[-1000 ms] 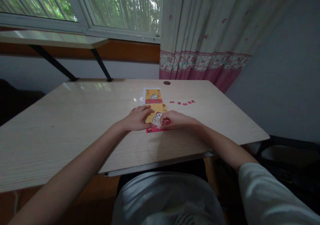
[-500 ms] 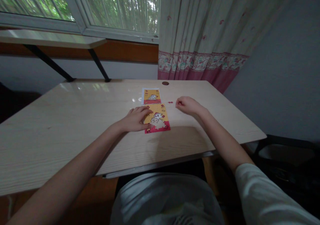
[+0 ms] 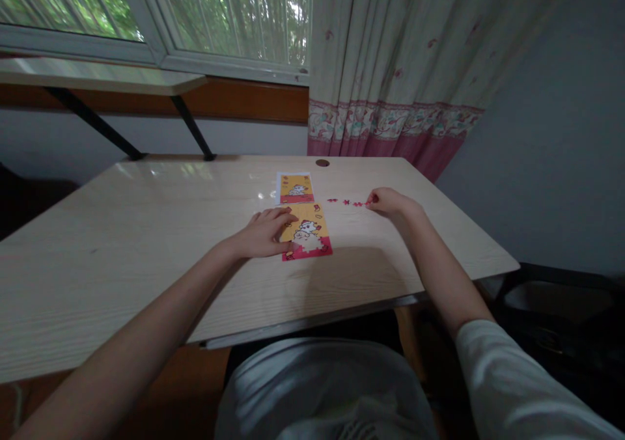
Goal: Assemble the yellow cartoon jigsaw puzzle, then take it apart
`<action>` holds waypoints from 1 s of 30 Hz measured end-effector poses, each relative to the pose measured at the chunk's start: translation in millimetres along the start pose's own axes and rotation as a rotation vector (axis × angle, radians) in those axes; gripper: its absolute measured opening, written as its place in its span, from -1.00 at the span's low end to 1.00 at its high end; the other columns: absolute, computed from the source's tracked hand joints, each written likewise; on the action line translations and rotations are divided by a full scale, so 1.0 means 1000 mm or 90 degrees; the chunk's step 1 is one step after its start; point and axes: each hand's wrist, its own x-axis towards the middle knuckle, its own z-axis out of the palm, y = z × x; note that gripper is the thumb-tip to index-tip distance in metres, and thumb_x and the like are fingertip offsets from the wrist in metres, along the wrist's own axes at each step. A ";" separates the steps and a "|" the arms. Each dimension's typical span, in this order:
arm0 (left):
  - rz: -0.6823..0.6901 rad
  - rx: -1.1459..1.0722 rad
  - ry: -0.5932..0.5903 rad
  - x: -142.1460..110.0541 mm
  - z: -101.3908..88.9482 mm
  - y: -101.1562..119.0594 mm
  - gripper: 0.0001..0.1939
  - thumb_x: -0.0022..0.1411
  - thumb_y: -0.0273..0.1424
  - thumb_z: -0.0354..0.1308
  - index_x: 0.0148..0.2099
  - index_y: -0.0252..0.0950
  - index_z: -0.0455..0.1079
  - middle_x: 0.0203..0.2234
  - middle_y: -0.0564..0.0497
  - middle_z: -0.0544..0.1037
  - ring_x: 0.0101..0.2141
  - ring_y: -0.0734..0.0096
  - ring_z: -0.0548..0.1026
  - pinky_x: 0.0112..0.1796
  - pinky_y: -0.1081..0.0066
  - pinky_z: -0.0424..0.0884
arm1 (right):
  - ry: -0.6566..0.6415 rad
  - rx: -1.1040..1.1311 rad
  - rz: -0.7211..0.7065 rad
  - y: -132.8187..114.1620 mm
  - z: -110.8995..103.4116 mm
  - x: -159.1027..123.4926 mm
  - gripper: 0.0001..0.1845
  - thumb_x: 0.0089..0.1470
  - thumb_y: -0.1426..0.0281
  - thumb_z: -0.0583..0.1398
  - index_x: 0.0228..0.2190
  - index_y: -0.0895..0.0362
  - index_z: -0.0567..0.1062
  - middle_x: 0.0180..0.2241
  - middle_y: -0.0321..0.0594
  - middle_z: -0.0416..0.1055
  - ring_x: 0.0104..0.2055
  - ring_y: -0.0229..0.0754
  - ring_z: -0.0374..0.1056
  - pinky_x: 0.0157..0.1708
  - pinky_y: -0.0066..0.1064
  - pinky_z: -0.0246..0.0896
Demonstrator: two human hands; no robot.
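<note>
A jigsaw puzzle [image 3: 309, 232] with a yellow top, a red bottom and a white cartoon animal lies on the desk, with a jagged gap low in its picture. My left hand [image 3: 266, 233] rests across its left edge, fingers spread and thumb near the bottom. Right of the puzzle, several small red puzzle pieces [image 3: 346, 202] are laid out in a rough row. At the row's right end, my right hand [image 3: 385, 201] pinches a red piece, partly hidden by the fingertips. Just beyond the puzzle is a reference picture [image 3: 297, 188] with a similar design and white border.
The pale wooden desk [image 3: 146, 251] has a round cable hole [image 3: 323, 163] near its back edge. At the back left stands a raised shelf [image 3: 107, 75] on black supports. A curtain [image 3: 381, 69] hangs behind the desk, and a dark chair [image 3: 561, 303] is at the right.
My right hand has moved to the right along the row, uncovering more red pieces. My left hand has stayed on the puzzle.
</note>
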 end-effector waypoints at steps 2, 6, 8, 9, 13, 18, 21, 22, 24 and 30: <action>0.000 -0.003 0.004 0.000 0.001 0.000 -0.26 0.05 0.09 0.05 0.15 -0.27 0.19 0.19 -0.27 0.15 0.18 -0.10 0.10 0.08 -0.06 0.08 | -0.031 0.007 0.004 0.002 -0.001 -0.001 -0.79 0.00 0.36 0.18 -0.34 0.22 0.54 -0.35 -0.09 0.50 -0.39 -0.23 0.33 -0.41 -0.46 0.09; 0.004 -0.003 0.012 0.001 0.002 -0.002 -0.27 0.04 0.11 0.04 0.14 -0.24 0.20 0.18 -0.24 0.17 0.17 -0.11 0.11 0.08 -0.06 0.10 | -0.062 0.011 -0.001 0.007 -0.001 -0.001 -0.77 0.01 0.33 0.17 -0.35 0.22 0.54 -0.36 -0.11 0.50 -0.40 -0.24 0.32 -0.43 -0.47 0.09; 0.007 -0.002 0.012 0.001 0.003 -0.003 -0.26 0.04 0.11 0.04 0.14 -0.25 0.20 0.18 -0.25 0.17 0.17 -0.11 0.12 0.08 -0.06 0.10 | -0.054 0.018 -0.005 0.009 0.001 -0.001 -0.76 0.00 0.33 0.17 -0.33 0.23 0.53 -0.36 -0.11 0.49 -0.40 -0.24 0.31 -0.43 -0.47 0.09; 0.009 -0.001 0.011 0.001 0.003 -0.003 -0.26 0.04 0.11 0.04 0.14 -0.25 0.20 0.18 -0.26 0.17 0.17 -0.10 0.12 0.08 -0.05 0.10 | -0.047 0.021 -0.006 0.009 0.001 -0.001 -0.76 0.00 0.33 0.18 -0.32 0.24 0.52 -0.36 -0.11 0.49 -0.40 -0.24 0.31 -0.43 -0.47 0.08; 0.009 0.004 0.006 0.001 0.002 -0.003 -0.25 0.04 0.11 0.04 0.15 -0.27 0.20 0.18 -0.27 0.16 0.17 -0.11 0.11 0.09 -0.04 0.09 | -0.039 0.041 -0.007 0.009 0.002 -0.001 -0.76 -0.03 0.35 0.19 -0.31 0.24 0.50 -0.38 -0.14 0.47 -0.42 -0.27 0.29 -0.45 -0.49 0.08; -0.006 0.014 -0.009 0.000 -0.001 0.001 -0.25 0.06 0.10 0.02 0.16 -0.27 0.17 0.20 -0.26 0.13 0.19 -0.07 0.09 0.09 -0.05 0.09 | -0.031 0.077 0.004 0.007 0.002 -0.003 -0.74 -0.06 0.41 0.19 -0.26 0.23 0.47 -0.38 -0.18 0.46 -0.45 -0.31 0.27 -0.46 -0.52 0.08; -0.010 0.014 -0.018 0.000 -0.002 0.002 -0.25 0.06 0.10 0.01 0.17 -0.27 0.16 0.21 -0.26 0.12 0.19 -0.07 0.08 0.09 -0.06 0.08 | -0.024 0.085 0.009 0.008 0.002 -0.002 -0.68 -0.08 0.39 0.21 -0.21 0.23 0.46 -0.36 -0.15 0.46 -0.45 -0.31 0.26 -0.46 -0.52 0.09; -0.011 0.013 -0.019 0.000 -0.002 0.002 -0.24 0.06 0.10 0.01 0.17 -0.27 0.16 0.21 -0.27 0.12 0.19 -0.08 0.08 0.09 -0.06 0.08 | -0.030 0.085 0.009 0.009 0.002 -0.001 -0.68 -0.08 0.39 0.21 -0.22 0.23 0.47 -0.36 -0.15 0.46 -0.45 -0.31 0.27 -0.46 -0.52 0.09; -0.010 0.012 -0.020 0.000 -0.001 0.002 -0.24 0.06 0.11 0.01 0.17 -0.28 0.16 0.21 -0.27 0.12 0.19 -0.09 0.08 0.09 -0.06 0.08 | -0.050 0.086 0.007 0.011 0.002 0.001 -0.71 -0.08 0.39 0.21 -0.25 0.23 0.49 -0.39 -0.17 0.46 -0.46 -0.31 0.26 -0.48 -0.52 0.07; -0.007 0.011 -0.016 0.001 0.001 -0.001 -0.24 0.06 0.13 0.00 0.17 -0.26 0.16 0.21 -0.25 0.12 0.19 -0.10 0.08 0.09 -0.06 0.07 | -0.096 0.106 0.003 0.012 0.002 0.002 -0.78 -0.07 0.38 0.17 -0.35 0.24 0.50 -0.49 -0.24 0.41 -0.51 -0.32 0.21 -0.49 -0.48 0.05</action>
